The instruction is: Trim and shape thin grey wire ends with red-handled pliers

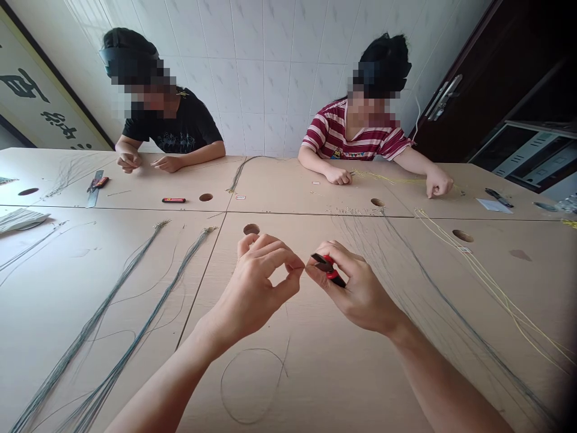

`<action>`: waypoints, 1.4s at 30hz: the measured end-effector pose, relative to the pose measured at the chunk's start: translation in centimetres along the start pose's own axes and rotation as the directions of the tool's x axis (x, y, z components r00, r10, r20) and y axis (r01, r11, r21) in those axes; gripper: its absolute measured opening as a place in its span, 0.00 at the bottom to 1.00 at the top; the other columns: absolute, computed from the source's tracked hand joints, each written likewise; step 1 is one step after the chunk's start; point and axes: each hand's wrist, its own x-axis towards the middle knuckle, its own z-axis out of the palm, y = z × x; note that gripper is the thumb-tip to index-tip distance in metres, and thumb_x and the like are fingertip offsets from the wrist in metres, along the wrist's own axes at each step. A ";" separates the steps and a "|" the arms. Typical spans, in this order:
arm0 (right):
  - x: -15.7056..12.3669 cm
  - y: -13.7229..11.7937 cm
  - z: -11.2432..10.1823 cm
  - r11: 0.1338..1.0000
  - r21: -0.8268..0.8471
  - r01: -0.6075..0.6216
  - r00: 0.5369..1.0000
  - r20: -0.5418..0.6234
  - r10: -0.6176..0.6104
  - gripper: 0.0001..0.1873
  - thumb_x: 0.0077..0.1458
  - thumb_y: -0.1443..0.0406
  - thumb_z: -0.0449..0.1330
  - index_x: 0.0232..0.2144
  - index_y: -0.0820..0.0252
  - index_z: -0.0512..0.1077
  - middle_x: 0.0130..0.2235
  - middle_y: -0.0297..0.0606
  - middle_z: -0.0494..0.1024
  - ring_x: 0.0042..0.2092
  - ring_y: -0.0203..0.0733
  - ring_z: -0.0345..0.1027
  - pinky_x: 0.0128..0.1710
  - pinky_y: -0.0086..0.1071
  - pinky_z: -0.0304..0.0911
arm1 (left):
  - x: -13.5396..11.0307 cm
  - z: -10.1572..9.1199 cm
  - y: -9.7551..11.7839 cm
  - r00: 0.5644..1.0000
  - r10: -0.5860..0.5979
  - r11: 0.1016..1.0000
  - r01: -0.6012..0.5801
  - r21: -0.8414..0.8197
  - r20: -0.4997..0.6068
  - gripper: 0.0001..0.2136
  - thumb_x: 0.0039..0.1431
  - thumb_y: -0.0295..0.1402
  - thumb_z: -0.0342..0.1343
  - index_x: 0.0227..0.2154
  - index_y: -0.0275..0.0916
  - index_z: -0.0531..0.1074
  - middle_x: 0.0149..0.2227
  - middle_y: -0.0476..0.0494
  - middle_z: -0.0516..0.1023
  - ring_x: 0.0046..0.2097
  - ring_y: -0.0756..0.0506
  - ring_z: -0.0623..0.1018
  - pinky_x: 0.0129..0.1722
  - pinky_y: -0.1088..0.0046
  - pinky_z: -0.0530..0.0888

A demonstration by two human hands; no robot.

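My left hand (259, 282) is raised over the middle of the table, thumb and forefinger pinched together. A thin grey wire (222, 385) runs down from near those fingertips and lies in a loop on the table below. Close beside it, my right hand (360, 288) grips small red-and-black pliers (331, 269) in the palm, with dark jaws pointing up and left. The right thumb and forefinger also meet at the left fingertips; what lies between them is too small to make out.
Two grey wire bundles (155, 310) lie to the left, with loose grey wires (433, 285) and yellow wires (480, 264) to the right. Across the table (270, 186) sit two people, their hands on its far side. A red marker-like stick (174, 200) and a round hole (251, 229) are nearer.
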 end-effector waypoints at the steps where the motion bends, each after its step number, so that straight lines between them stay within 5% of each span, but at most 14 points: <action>1: 0.0 0.0 0.0 0.999 -0.034 0.029 1.000 -0.008 -0.029 0.08 0.61 0.68 0.55 0.29 0.56 0.61 0.29 0.31 0.65 0.32 0.36 0.58 0.34 0.32 0.57 | 0.0 0.0 0.0 1.000 -0.024 0.999 0.024 -0.021 0.011 0.06 0.59 0.26 0.52 0.28 0.41 0.69 0.28 0.52 0.76 0.37 0.47 0.72 0.52 0.60 0.61; 10: 0.0 0.6 0.1 0.950 -0.170 0.261 0.963 -0.023 -0.269 0.12 0.54 0.78 0.52 0.33 0.56 0.63 0.31 0.33 0.70 0.35 0.40 0.60 0.39 0.36 0.56 | 0.0 -0.6 -0.4 0.980 -0.174 0.962 0.191 -0.194 0.101 0.05 0.56 0.26 0.55 0.27 0.42 0.72 0.29 0.51 0.75 0.36 0.47 0.72 0.48 0.63 0.66; 19: 0.1 0.6 -0.1 0.935 -0.167 0.312 0.949 0.007 -0.315 0.12 0.56 0.78 0.52 0.35 0.56 0.64 0.32 0.33 0.71 0.35 0.39 0.60 0.39 0.36 0.55 | -0.1 -0.8 -0.4 0.978 -0.161 0.953 0.189 -0.235 0.131 0.05 0.56 0.26 0.55 0.27 0.41 0.72 0.28 0.54 0.74 0.35 0.49 0.71 0.49 0.64 0.63; 25: 0.0 0.4 -0.2 0.907 -0.248 0.339 0.938 0.015 -0.347 0.14 0.53 0.80 0.51 0.34 0.56 0.63 0.32 0.34 0.73 0.35 0.40 0.60 0.41 0.38 0.55 | -0.3 -0.9 -0.7 0.950 -0.248 0.929 0.289 -0.233 0.190 0.04 0.57 0.30 0.56 0.28 0.42 0.73 0.30 0.51 0.76 0.38 0.46 0.72 0.45 0.65 0.65; 32: -0.2 0.4 0.1 0.758 -0.487 0.434 0.861 -0.025 -0.508 0.09 0.57 0.77 0.54 0.35 0.59 0.66 0.30 0.35 0.75 0.35 0.39 0.62 0.43 0.41 0.57 | -0.1 -1.4 -0.4 0.893 -0.356 0.857 0.429 -0.287 0.274 0.04 0.55 0.30 0.56 0.27 0.40 0.73 0.29 0.51 0.76 0.30 0.50 0.70 0.30 0.74 0.65; 37: -0.2 0.2 0.3 0.665 -0.585 0.464 0.810 -0.024 -0.587 0.09 0.58 0.77 0.53 0.36 0.61 0.68 0.30 0.37 0.77 0.37 0.41 0.64 0.47 0.44 0.57 | 0.3 -1.7 -0.4 0.845 -0.406 0.781 0.518 -0.348 0.347 0.07 0.56 0.36 0.56 0.28 0.38 0.75 0.28 0.49 0.75 0.31 0.50 0.71 0.31 0.74 0.66; 42: 0.0 0.5 0.2 0.738 -0.509 0.443 0.855 -0.010 -0.519 0.09 0.58 0.77 0.54 0.36 0.60 0.66 0.32 0.37 0.76 0.37 0.40 0.63 0.45 0.42 0.56 | 0.2 -1.6 -0.6 0.833 -0.431 0.777 0.538 -0.325 0.348 0.09 0.56 0.39 0.58 0.29 0.38 0.75 0.29 0.48 0.76 0.29 0.50 0.69 0.25 0.75 0.63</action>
